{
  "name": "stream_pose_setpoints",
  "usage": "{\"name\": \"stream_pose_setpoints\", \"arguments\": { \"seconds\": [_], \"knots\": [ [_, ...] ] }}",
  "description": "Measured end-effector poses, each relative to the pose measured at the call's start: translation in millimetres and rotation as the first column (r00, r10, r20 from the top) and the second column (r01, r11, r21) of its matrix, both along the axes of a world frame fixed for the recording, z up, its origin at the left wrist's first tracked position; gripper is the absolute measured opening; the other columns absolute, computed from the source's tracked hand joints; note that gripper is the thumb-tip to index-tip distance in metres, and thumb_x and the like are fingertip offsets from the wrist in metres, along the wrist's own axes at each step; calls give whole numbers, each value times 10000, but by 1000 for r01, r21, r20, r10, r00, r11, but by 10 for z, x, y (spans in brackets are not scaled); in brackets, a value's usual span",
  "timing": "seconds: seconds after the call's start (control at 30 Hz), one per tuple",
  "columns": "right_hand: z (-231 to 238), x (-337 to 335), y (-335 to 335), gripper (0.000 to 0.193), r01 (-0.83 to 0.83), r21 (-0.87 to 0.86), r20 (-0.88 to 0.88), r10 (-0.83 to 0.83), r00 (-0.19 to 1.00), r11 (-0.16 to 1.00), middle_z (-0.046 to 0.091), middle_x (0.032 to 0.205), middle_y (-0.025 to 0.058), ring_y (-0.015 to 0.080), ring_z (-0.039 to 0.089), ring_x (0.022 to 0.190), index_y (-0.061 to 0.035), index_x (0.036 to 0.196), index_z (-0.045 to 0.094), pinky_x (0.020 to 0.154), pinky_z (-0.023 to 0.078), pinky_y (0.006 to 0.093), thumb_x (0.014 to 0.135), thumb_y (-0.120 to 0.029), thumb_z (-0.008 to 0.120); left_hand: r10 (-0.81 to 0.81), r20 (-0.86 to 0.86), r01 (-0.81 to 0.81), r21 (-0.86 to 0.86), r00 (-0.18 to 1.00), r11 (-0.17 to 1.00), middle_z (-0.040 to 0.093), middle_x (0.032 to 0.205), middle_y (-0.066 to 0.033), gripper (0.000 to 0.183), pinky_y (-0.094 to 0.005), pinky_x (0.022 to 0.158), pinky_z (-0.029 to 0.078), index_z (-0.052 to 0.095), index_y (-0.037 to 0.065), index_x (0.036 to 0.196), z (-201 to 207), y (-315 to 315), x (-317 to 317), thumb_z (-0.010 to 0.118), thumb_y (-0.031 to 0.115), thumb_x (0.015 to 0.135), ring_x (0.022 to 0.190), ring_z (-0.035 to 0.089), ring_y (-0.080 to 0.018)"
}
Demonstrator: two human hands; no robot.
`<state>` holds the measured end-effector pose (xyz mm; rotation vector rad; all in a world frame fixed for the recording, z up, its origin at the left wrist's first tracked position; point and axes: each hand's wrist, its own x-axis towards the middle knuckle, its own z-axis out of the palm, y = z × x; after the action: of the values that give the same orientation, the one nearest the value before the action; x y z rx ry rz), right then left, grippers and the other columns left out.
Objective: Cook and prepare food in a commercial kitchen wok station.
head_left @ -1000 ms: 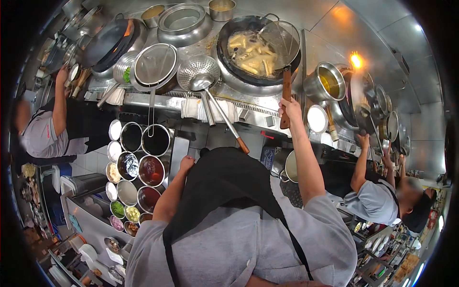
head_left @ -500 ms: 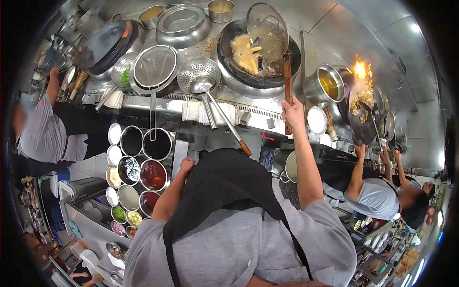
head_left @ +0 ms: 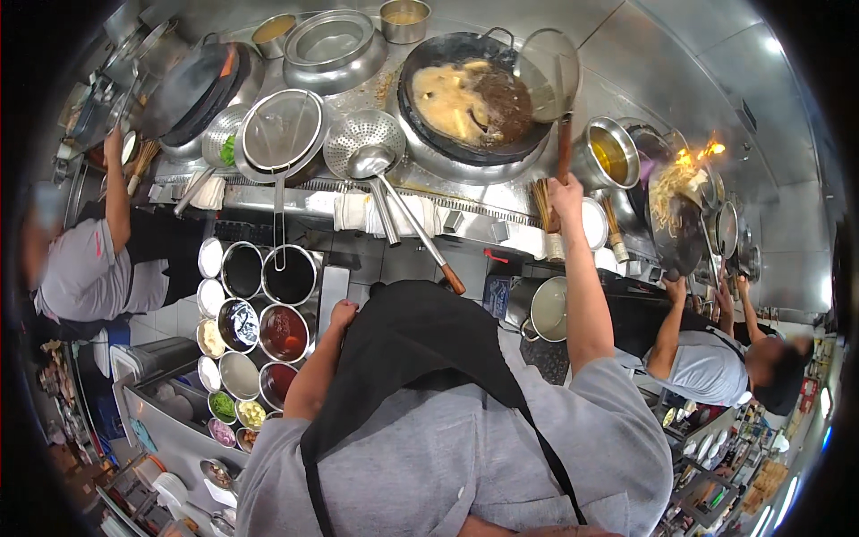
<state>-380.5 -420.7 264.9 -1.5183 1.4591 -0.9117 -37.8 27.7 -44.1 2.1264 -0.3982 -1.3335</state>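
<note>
My right hand (head_left: 564,199) is closed around the wooden handle of a round mesh skimmer (head_left: 553,72). The skimmer is raised at the right rim of a black wok (head_left: 447,49) on the stove. Pale foam (head_left: 443,100) bubbles on the left side of the dark oil, with light pieces and a dark-skinned piece in it. My left hand (head_left: 344,313) is curled in a loose fist beside my black apron (head_left: 420,349), with nothing visible in it.
A perforated ladle (head_left: 353,134), a solid ladle (head_left: 371,163) and a mesh strainer (head_left: 282,130) lie left of the wok. A metal pot of yellow oil (head_left: 610,159) stands right. Sauce pots (head_left: 284,331) fill the lower left. Co-workers stand both sides; one's wok (head_left: 676,237) flames.
My right hand has moved the skimmer right, from over the wok to its right rim. Foam in the oil has spread. The left co-worker's arm has shifted, and the flames at right are lower.
</note>
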Motion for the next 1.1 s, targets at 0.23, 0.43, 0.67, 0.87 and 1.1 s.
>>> {"name": "stream_pose_setpoints", "arguments": {
  "seconds": [0.23,0.43,0.67,0.87,1.1],
  "knots": [
    [320,92,584,149,-353,582,547,-31,837,732,519,686,45,126,441,443,-4,1029,499,393,391,275,917,-95,530,53,-18,-53,2,998,999,580,612,-57,116,-328,507,442,556,55,770,246,-51,-25,612,156,753,531,555,-174],
    [507,160,807,111,-338,478,490,73,869,811,500,684,45,113,440,453,-14,979,491,391,390,274,921,-105,518,67,-65,-69,-19,996,997,577,621,-57,102,-326,489,433,558,57,798,421,-197,-21,602,142,763,526,546,-172],
    [370,159,747,67,-241,193,233,194,953,951,476,596,8,91,440,394,-36,880,506,317,349,261,879,-79,558,-59,29,60,-33,998,998,577,615,-73,98,-355,458,422,545,61,793,407,-420,3,594,143,774,506,546,-188],
    [465,30,511,84,-251,224,386,151,910,942,494,604,31,107,456,390,-31,831,503,316,361,273,870,-75,563,-48,-19,48,-13,999,999,572,608,-81,108,-363,426,420,530,56,807,380,-547,-3,586,146,787,480,537,-199],
    [225,-98,-69,82,-75,-8,153,76,985,997,512,582,32,138,469,389,-15,846,524,350,379,292,862,-85,562,1,-39,-4,-65,999,998,572,608,-73,103,-344,435,428,543,47,806,381,-454,45,573,139,772,496,547,-190]
  ]
}}
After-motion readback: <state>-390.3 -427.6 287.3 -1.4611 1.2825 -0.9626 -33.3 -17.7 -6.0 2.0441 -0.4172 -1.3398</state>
